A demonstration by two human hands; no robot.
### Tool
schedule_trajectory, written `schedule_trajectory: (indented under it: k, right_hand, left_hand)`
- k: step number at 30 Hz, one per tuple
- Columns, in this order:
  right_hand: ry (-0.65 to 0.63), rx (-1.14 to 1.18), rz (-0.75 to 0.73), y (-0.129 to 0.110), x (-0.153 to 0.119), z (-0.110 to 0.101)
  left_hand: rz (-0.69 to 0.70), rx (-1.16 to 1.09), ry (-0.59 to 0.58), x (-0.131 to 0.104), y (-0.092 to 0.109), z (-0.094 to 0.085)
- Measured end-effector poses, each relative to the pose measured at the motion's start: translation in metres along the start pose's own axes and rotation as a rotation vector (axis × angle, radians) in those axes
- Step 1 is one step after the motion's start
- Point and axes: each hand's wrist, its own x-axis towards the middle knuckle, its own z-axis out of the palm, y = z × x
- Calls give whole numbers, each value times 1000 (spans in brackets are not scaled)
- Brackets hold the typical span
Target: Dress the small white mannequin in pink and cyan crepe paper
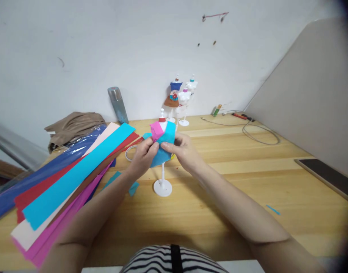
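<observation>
A small white dress form (pixel 163 176) stands upright on its round base in front of me. Blue crepe paper (pixel 168 133) wraps its torso, and a pink piece (pixel 156 131) covers one shoulder. A red band circles its neck. My left hand (pixel 145 153) pinches the blue paper at the left side of the waist. From the other side, my right hand (pixel 185 149) grips the same paper, thumb on the front and fingers behind the form. The thumbs are close together, and the back of the torso is hidden.
At left lie several coloured paper strips (pixel 80 174), a tape roll (pixel 130 153) and brown cloth (pixel 74 127). A bottle (pixel 118 105) and more dress forms (pixel 175 99) stand by the wall. Rightward are a cable (pixel 259 132), a phone-like dark slab (pixel 327 176) and a blue scrap (pixel 273 209).
</observation>
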Motion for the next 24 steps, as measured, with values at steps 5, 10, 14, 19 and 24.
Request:
schedule_trajectory:
  k: [5,10,14,19,24]
  right_hand:
    - [-34,2,-61,1,1,-3]
    - [-19,4,-63,5,0,-3]
    - [-43,-59,-85,0,-1,-4]
    - [-101,-67,-170,-14,-3,-13]
    - [29,-129,-293,-30,-11,-17]
  left_hand:
    - [154,108,9,-1,1,-4]
    - [147,104,-32,-1,0,-6]
    - [144,59,-54,-1,1,-6]
    - [191,53,-79,-2,1,-8]
    - [233,118,-74,-4,-2,-9]
